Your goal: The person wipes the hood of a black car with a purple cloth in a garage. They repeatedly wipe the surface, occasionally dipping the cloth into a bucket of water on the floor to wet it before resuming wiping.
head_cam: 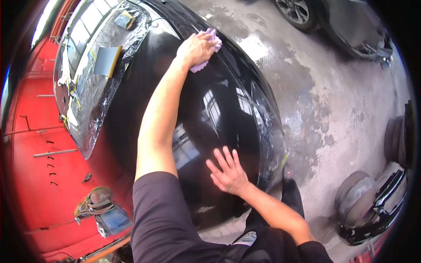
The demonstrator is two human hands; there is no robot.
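A glossy black car hood (pixel 158 95) spreads before me, with window reflections in it. My left hand (pixel 197 49) reaches to its far side and presses a crumpled light purple cloth (pixel 212 37) against the surface near the edge. The cloth sticks out beyond the fingers and below the palm. Closer to my body, my right hand (pixel 230 171) lies over the hood with spread fingers and holds nothing; whether it touches is unclear. Clear masking film (pixel 98 111) covers the windshield area at left. On it lie a grey flat piece with a yellow edge (pixel 107 62) and a small blue-and-yellow pad (pixel 125 20).
More film (pixel 271 141) covers the panel right of the hood. Red equipment (pixel 36 108) stands at left with coiled cables (pixel 97 203). The concrete floor (pixel 302 98) is patchy. Another car (pixel 345 26) stands upper right; wheels (pixel 353 197) and a black car part (pixel 365 230) lie lower right.
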